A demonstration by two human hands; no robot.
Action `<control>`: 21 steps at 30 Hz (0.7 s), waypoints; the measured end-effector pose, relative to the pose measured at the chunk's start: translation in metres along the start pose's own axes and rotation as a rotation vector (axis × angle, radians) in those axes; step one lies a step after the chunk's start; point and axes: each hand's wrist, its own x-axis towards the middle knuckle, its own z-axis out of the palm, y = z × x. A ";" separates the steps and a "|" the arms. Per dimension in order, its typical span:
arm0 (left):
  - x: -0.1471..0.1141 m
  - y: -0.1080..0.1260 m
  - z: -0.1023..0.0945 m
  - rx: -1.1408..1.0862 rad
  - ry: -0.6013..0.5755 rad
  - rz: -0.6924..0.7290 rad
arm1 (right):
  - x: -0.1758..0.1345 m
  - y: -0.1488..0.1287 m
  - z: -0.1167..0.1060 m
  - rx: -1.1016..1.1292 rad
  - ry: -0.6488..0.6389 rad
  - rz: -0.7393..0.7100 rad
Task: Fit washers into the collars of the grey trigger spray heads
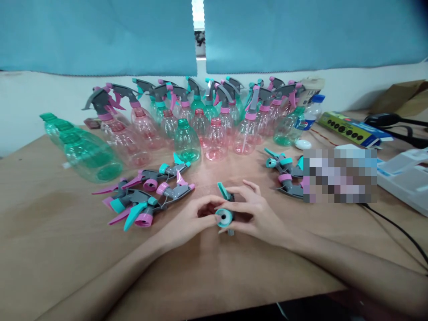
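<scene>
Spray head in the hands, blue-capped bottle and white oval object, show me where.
Spray head [228, 218], head view: collar's white inside.
Blue-capped bottle [308, 122], head view: on label.
White oval object [302, 144], head view: upper surface.

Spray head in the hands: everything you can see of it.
The spray head looks plastic: teal collar, teal trigger, grey body largely hidden by fingers. The collar's open end faces the camera, showing a white inside with a dark central hole; no bottle is attached. The trigger sticks up toward the far side. The left hand and right hand hold it between them, over the table.
</scene>
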 end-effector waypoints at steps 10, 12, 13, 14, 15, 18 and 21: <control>-0.001 -0.004 0.012 0.103 0.087 0.039 | 0.000 -0.002 0.002 -0.020 -0.039 -0.077; -0.003 -0.004 0.013 0.172 0.115 0.048 | 0.000 -0.002 0.003 -0.024 -0.051 -0.088; -0.003 -0.005 0.014 0.195 0.130 0.053 | 0.000 -0.002 0.003 -0.025 -0.058 -0.086; -0.003 -0.005 0.014 0.205 0.142 0.059 | 0.000 -0.001 0.003 -0.022 -0.062 -0.081; -0.003 -0.006 0.014 0.198 0.149 0.066 | 0.000 -0.001 0.002 -0.018 -0.066 -0.072; -0.002 -0.006 0.010 0.086 0.122 0.082 | 0.001 -0.001 0.001 0.007 -0.060 -0.035; -0.002 -0.004 0.006 -0.017 0.085 0.080 | 0.001 0.000 0.000 0.034 -0.023 0.002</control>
